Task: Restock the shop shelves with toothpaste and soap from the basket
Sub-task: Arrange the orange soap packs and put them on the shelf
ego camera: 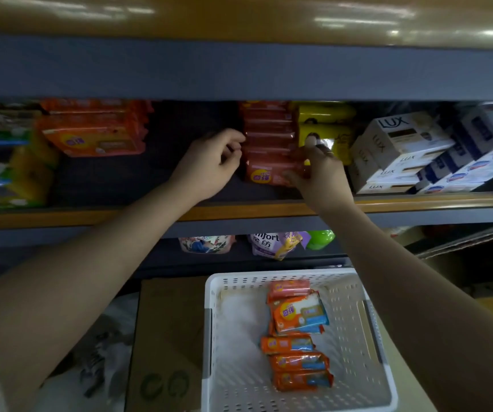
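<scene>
A stack of orange soap bars (267, 144) stands on the middle shelf (239, 211). My left hand (212, 165) rests against the stack's left side, fingers curled, nothing in it. My right hand (318, 171) grips the lowest orange soap bar (264, 175) at the stack's right front. Below, a white perforated basket (355, 322) holds several more orange soap bars (297, 334). No toothpaste is visible.
Yellow soap packs (325, 126) stand right of the stack, then white LUX boxes (399, 150) and blue-white boxes (483, 156). Orange packs (96, 129) sit to the left past a dark gap. Refill pouches (272, 242) fill the lower shelf. A cardboard box (168, 337) lies beside the basket.
</scene>
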